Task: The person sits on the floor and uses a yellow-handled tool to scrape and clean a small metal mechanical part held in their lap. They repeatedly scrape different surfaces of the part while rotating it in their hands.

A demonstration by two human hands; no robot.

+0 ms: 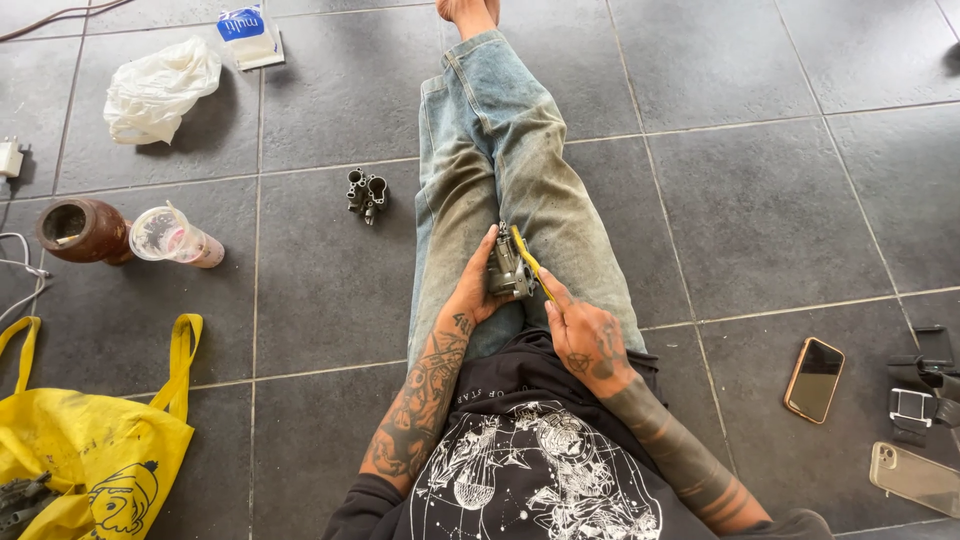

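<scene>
I sit on a grey tiled floor with my jeans-clad legs (500,170) stretched out. My left hand (470,295) grips a small grey metal engine part (508,270) resting on my lap. My right hand (583,335) holds a thin yellow-handled tool (530,262) whose tip touches the top of that part. A second grey metal part (366,193) lies on the floor to the left of my legs, apart from both hands.
A yellow bag (90,450) lies at lower left. A brown jar (80,230), a plastic cup (175,237), a white plastic bag (160,88) and a carton (247,35) sit at left. Two phones (814,379) (915,478) and black gear (925,385) lie at right.
</scene>
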